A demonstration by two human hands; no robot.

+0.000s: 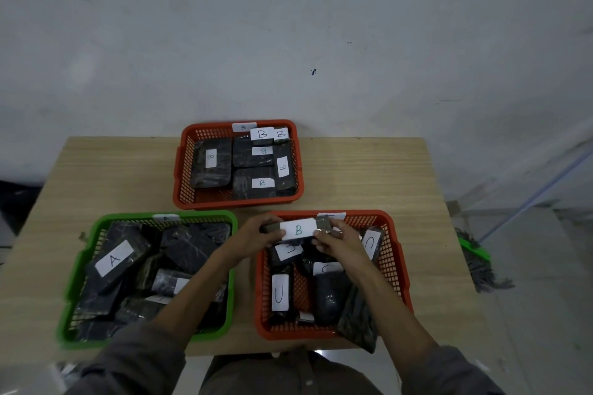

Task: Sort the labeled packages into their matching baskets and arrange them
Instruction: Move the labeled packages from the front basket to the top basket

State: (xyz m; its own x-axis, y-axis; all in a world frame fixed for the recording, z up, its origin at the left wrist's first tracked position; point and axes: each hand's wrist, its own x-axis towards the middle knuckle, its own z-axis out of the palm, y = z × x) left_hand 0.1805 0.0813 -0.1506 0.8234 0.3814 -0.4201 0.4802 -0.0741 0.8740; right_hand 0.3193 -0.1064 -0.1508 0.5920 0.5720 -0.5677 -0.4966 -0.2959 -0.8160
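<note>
- Fingers [272, 236] of my left hand [256, 234] curl round the left end of a dark package with a white B label [298, 229], thumb on the near side.
- My right hand [337, 242] pinches the right end of the same package, so both hands hold it level, label facing up towards me.
- I see the package raised above the far edge of the near right red basket [398, 266], clear of the packages lying inside.
- That basket holds several dark packages; the white labels I can read show C [278, 293], and one package hangs over its near right corner.
- On the far side of the bench [128, 170], near the wall, I see a second red basket [239, 202] with a B tag [244, 127] on its far rim.
- Inside it lie dark packages with B labels [262, 183], set flat in rough rows, two labels standing up at the far right corner.
- At the near left sits a green basket [73, 282] with an A tag on its far rim, piled loosely with dark packages.
- One of these, at the left, shows a large white A label [114, 258].
- My left forearm crosses above the right side of the green basket.
- Grey sleeves cover both upper arms at the bottom of the view.
- Beyond the right edge of the bench, a green-headed mop [475, 253] lies on the floor.
</note>
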